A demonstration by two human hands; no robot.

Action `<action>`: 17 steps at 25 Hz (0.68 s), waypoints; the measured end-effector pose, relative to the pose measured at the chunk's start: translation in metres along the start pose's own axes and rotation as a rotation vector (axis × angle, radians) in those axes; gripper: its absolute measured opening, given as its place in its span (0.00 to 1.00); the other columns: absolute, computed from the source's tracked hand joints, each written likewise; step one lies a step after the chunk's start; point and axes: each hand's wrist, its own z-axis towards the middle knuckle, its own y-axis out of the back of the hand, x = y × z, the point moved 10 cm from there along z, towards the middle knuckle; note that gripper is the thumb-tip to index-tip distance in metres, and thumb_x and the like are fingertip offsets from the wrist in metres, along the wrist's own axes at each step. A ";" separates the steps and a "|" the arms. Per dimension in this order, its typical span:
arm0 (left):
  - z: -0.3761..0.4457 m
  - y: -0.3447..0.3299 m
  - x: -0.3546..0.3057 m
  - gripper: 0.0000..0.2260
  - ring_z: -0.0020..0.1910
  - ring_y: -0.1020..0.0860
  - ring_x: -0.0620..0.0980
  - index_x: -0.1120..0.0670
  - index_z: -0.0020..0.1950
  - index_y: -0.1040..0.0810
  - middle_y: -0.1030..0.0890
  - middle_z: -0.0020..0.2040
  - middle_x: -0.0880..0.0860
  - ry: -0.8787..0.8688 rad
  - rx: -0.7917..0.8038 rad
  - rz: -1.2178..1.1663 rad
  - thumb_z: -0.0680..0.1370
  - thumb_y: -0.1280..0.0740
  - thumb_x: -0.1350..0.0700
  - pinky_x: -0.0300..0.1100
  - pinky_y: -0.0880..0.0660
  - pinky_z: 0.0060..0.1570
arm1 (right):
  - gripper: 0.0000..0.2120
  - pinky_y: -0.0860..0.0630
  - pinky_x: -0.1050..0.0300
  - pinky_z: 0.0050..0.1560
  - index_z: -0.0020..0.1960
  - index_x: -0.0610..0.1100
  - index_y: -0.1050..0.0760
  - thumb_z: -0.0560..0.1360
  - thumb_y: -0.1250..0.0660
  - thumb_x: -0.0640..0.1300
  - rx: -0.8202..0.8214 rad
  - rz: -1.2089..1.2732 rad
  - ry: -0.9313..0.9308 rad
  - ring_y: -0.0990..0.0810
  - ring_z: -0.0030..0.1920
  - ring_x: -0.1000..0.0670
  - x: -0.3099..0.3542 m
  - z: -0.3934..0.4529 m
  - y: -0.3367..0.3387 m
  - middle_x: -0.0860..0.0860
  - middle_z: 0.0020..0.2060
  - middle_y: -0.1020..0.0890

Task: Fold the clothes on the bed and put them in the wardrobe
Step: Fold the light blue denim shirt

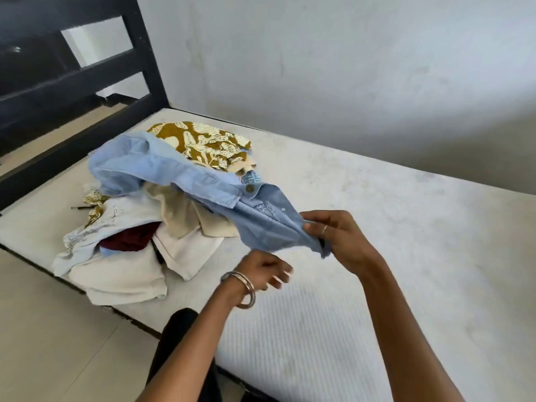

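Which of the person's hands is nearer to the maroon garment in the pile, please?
Left. The left hand hangs just right of the pile, holding nothing, nearer the maroon garment. The right hand grips the blue shirt farther right.

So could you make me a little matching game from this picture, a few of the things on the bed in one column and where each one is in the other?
Things:
1. blue shirt
2. mustard patterned cloth
3. maroon garment
4. metal bangles

Places:
A. tucked low in the pile, under pale clothes
B. on the left wrist
C. pinched at one end by the right hand
D. far side of the pile, nearest the wall

Pairs: 1-C, 2-D, 3-A, 4-B
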 end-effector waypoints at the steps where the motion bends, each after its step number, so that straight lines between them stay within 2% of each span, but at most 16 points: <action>1: -0.011 0.016 0.014 0.09 0.35 0.20 0.49 0.56 0.52 0.18 0.16 0.45 0.58 0.104 -0.171 -0.266 0.80 0.38 0.56 0.38 0.29 0.35 | 0.10 0.28 0.51 0.37 0.49 0.41 0.15 0.76 0.36 0.37 -0.051 0.073 0.057 0.23 0.36 0.43 0.013 -0.021 0.012 0.34 0.39 0.17; 3: -0.032 0.047 0.033 0.11 0.40 0.20 0.53 0.53 0.53 0.21 0.18 0.48 0.57 0.157 -0.508 -0.817 0.80 0.38 0.49 0.42 0.27 0.41 | 0.10 0.24 0.53 0.39 0.43 0.41 0.15 0.71 0.35 0.37 -0.181 0.271 0.149 0.19 0.37 0.43 0.033 -0.066 0.044 0.37 0.37 0.16; 4: -0.034 0.051 0.034 0.14 0.46 0.20 0.55 0.51 0.55 0.22 0.19 0.52 0.56 0.126 -0.544 -1.040 0.78 0.38 0.43 0.46 0.25 0.48 | 0.07 0.23 0.57 0.37 0.38 0.42 0.15 0.65 0.31 0.38 -0.248 0.389 0.177 0.18 0.35 0.46 0.038 -0.090 0.063 0.43 0.34 0.16; 6: -0.031 0.044 0.019 0.25 0.55 0.23 0.57 0.51 0.59 0.23 0.22 0.55 0.57 0.070 -0.433 -1.336 0.72 0.35 0.35 0.57 0.27 0.59 | 0.05 0.24 0.63 0.35 0.30 0.45 0.17 0.57 0.29 0.45 -0.410 0.554 0.143 0.20 0.31 0.51 0.026 -0.134 0.104 0.50 0.29 0.18; 7: -0.027 0.034 0.010 0.26 0.53 0.21 0.57 0.53 0.59 0.24 0.21 0.52 0.58 0.079 -0.361 -1.349 0.71 0.34 0.35 0.57 0.26 0.59 | 0.05 0.24 0.61 0.37 0.30 0.45 0.19 0.58 0.28 0.46 -0.496 0.499 0.013 0.20 0.33 0.50 0.000 -0.149 0.124 0.49 0.30 0.18; 8: -0.025 0.017 0.005 0.20 0.46 0.19 0.54 0.55 0.55 0.23 0.19 0.46 0.57 0.114 -0.313 -1.276 0.73 0.33 0.40 0.52 0.23 0.54 | 0.04 0.24 0.56 0.40 0.32 0.44 0.19 0.62 0.27 0.44 -0.588 0.302 -0.188 0.20 0.36 0.47 -0.035 -0.164 0.147 0.47 0.33 0.19; 9: -0.022 -0.003 0.005 0.12 0.35 0.18 0.48 0.55 0.49 0.23 0.18 0.37 0.54 0.175 -0.303 -1.154 0.76 0.33 0.47 0.45 0.20 0.44 | 0.04 0.24 0.53 0.43 0.34 0.44 0.20 0.67 0.28 0.43 -0.602 -0.025 -0.430 0.20 0.40 0.43 -0.068 -0.183 0.168 0.45 0.36 0.19; 10: -0.020 -0.025 0.003 0.06 0.25 0.21 0.44 0.54 0.44 0.25 0.20 0.28 0.51 0.233 -0.289 -1.038 0.78 0.34 0.53 0.38 0.21 0.33 | 0.05 0.24 0.51 0.46 0.36 0.43 0.20 0.68 0.28 0.43 -0.529 -0.367 -0.663 0.20 0.44 0.41 -0.101 -0.198 0.182 0.43 0.39 0.19; 11: -0.018 -0.049 0.004 0.07 0.20 0.25 0.42 0.54 0.41 0.26 0.22 0.23 0.49 0.290 -0.259 -0.928 0.79 0.35 0.57 0.35 0.24 0.26 | 0.06 0.23 0.49 0.49 0.38 0.43 0.20 0.66 0.28 0.46 -0.420 -0.625 -0.811 0.19 0.47 0.40 -0.126 -0.211 0.188 0.43 0.42 0.18; 12: -0.014 -0.074 0.007 0.09 0.17 0.27 0.42 0.54 0.39 0.26 0.24 0.21 0.48 0.325 -0.212 -0.864 0.80 0.36 0.59 0.34 0.26 0.23 | 0.11 0.23 0.51 0.52 0.41 0.43 0.19 0.63 0.29 0.49 -0.342 -0.771 -0.879 0.18 0.49 0.40 -0.144 -0.217 0.187 0.44 0.45 0.17; 14: -0.013 -0.108 0.012 0.09 0.17 0.28 0.44 0.56 0.39 0.26 0.24 0.23 0.51 0.317 -0.166 -0.734 0.79 0.36 0.62 0.34 0.29 0.22 | 0.09 0.28 0.58 0.48 0.46 0.44 0.17 0.67 0.29 0.46 -0.287 -0.795 -0.778 0.19 0.50 0.44 -0.148 -0.205 0.159 0.46 0.46 0.16; 17: -0.016 -0.098 0.029 0.05 0.22 0.27 0.46 0.58 0.44 0.23 0.23 0.31 0.56 0.210 -0.271 -0.428 0.79 0.36 0.63 0.32 0.32 0.21 | 0.06 0.33 0.59 0.44 0.49 0.39 0.19 0.75 0.33 0.39 -0.233 -0.803 -0.501 0.20 0.51 0.44 -0.131 -0.160 0.090 0.44 0.48 0.16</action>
